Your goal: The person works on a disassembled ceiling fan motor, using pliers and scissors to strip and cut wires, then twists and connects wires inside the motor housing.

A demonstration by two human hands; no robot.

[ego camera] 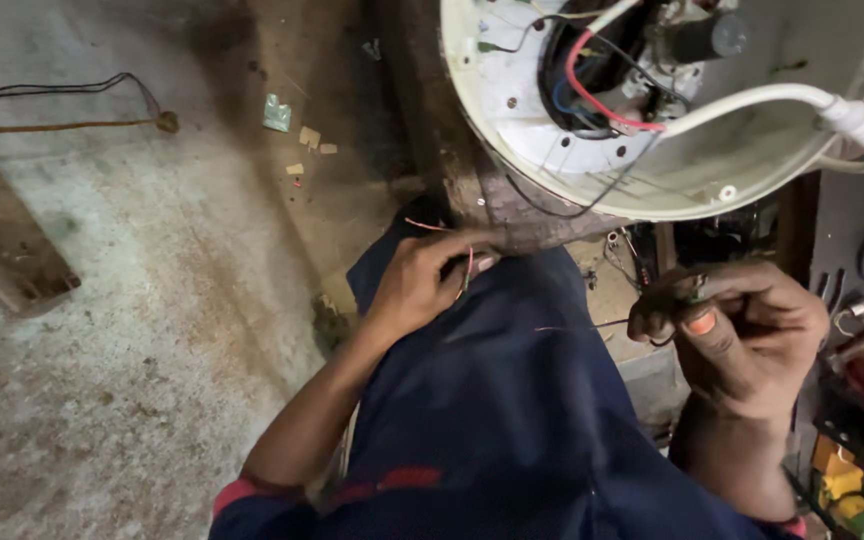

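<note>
My left hand [420, 282] rests on my knee, covered in dark blue cloth [497, 400], and pinches a thin reddish wire [469, 268] between its fingers. My right hand [742, 330] is closed around a small dark part with thin wires [592, 325] sticking out to the left. Above both hands lies a round white appliance housing [752, 150], open side up, with red, blue and black wires [592, 95] and a dark cylindrical part [707, 38] inside. A thick white cable [772, 98] runs across it to the right.
A worn concrete floor [132, 330] fills the left side, with a thin cable [62, 90] and small scraps [292, 125] on it. A wooden piece [2, 250] lies at the far left. Tools and coloured parts [852, 470] crowd the lower right corner.
</note>
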